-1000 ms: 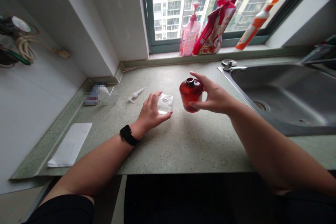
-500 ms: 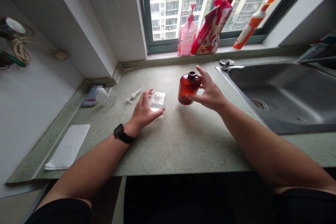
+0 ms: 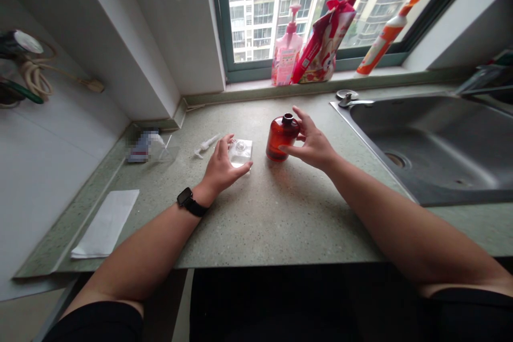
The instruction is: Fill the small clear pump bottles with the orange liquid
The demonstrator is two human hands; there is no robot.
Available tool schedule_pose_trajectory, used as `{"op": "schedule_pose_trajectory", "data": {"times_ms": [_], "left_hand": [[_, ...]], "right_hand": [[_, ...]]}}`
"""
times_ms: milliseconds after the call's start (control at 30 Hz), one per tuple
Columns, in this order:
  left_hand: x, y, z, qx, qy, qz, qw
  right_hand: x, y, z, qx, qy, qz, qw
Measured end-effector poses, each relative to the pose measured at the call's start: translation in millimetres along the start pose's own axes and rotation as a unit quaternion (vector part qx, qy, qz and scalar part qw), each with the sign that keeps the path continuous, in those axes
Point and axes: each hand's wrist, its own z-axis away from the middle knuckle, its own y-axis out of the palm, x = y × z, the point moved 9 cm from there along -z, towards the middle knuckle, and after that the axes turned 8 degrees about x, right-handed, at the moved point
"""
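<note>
The right hand grips an upright amber bottle closely, fingers clamped around it, above the desk. The left hand lies over a clear plastic square just beside it; whether that grip is closed cannot be told.

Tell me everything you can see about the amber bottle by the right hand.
The amber bottle has a rounded body of glossy, translucent reddish-brown glass or plastic, narrowing at the shoulder to a short neck. Its top is open, with no cap or pump visible. It stands roughly upright over the speckled green counter, though its base contact is hard to confirm. The right hand touches its right side with the fingers.
</note>
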Motion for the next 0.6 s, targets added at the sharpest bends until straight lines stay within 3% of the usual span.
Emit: {"op": "schedule_pose_trajectory", "data": {"times_ms": [600], "left_hand": [[0, -0.7, 0, -0.008, 0.007, 0.002, 1.0]], "right_hand": [[-12, 10, -4, 0.015, 0.035, -0.029, 0.999]]}}
